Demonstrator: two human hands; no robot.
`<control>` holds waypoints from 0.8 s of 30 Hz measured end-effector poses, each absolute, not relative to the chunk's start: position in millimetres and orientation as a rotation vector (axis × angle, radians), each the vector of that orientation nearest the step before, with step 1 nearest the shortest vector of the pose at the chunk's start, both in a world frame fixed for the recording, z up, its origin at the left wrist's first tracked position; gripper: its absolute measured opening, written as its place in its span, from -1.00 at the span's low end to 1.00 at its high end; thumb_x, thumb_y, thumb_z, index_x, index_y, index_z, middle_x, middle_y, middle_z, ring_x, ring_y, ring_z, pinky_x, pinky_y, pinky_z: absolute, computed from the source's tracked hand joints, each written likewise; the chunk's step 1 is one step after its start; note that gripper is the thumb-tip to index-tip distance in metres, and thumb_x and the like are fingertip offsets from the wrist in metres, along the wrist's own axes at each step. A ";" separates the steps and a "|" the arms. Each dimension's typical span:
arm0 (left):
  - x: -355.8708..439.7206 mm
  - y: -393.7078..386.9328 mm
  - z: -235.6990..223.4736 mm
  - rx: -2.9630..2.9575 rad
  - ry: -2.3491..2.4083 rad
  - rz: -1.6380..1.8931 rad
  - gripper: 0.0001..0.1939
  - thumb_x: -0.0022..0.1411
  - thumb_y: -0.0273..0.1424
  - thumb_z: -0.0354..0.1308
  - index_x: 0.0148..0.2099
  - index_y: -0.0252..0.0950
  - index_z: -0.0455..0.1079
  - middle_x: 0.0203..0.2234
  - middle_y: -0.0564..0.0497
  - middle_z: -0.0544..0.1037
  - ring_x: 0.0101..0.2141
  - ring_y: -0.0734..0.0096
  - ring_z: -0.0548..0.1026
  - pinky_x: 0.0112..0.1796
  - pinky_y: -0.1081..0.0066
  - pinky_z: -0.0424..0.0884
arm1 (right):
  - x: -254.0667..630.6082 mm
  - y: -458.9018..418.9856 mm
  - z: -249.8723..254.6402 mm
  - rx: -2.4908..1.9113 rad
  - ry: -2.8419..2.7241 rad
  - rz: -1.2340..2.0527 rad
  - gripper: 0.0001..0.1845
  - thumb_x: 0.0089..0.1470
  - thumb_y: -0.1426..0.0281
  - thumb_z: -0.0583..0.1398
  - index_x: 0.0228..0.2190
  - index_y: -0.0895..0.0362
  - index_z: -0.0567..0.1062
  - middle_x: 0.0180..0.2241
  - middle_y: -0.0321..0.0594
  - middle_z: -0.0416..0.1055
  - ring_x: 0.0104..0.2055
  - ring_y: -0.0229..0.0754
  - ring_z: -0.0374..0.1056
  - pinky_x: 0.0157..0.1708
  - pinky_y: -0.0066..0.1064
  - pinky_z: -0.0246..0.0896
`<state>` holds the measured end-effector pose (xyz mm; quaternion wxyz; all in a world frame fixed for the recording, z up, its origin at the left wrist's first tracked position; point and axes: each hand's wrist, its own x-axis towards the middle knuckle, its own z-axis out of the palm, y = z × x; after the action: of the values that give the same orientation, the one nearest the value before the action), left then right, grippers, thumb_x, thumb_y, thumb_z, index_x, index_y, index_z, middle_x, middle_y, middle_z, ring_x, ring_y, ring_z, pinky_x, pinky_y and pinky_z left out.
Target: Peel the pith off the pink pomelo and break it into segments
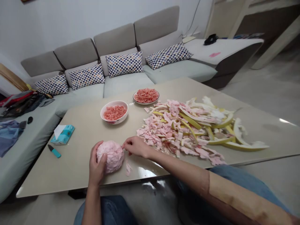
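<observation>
My left hand (96,162) is wrapped around the left side of a peeled pomelo (111,156), which is round and covered in pale pink pith. At the fruit's right edge, the fingers of my right hand (136,146) are closed in a pinch on a small bit of pith. Just below that hand, a loose strip of pith (128,168) lies on the table. A large heap of pink pith scraps (161,131) and thick yellow-green rind strips (191,122) spreads to the right.
On the light glossy table (84,115) stand a white bowl (120,120) and a dark-rimmed plate (146,102), both holding red pomelo flesh. A teal knife (54,151) and a tissue pack (64,135) lie at the left. A grey sofa (126,82) runs behind.
</observation>
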<state>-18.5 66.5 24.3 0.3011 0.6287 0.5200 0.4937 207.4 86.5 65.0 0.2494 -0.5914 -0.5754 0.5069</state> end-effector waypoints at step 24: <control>-18.8 68.8 21.0 1.681 1.422 1.336 -0.46 0.20 -0.12 0.17 0.16 -0.24 0.34 0.11 -0.13 0.43 0.14 0.07 0.37 0.21 0.12 0.21 | 191.5 97.3 79.3 -1.673 -1.683 1.490 -0.84 -0.11 0.58 0.23 -0.64 0.20 0.53 -0.50 -0.16 0.60 -0.35 -0.17 0.56 -0.42 -0.59 0.38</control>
<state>-18.8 68.8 21.0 0.2795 0.6269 0.5301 0.4980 191.5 97.3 79.3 0.1692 -0.5884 -0.5920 0.5241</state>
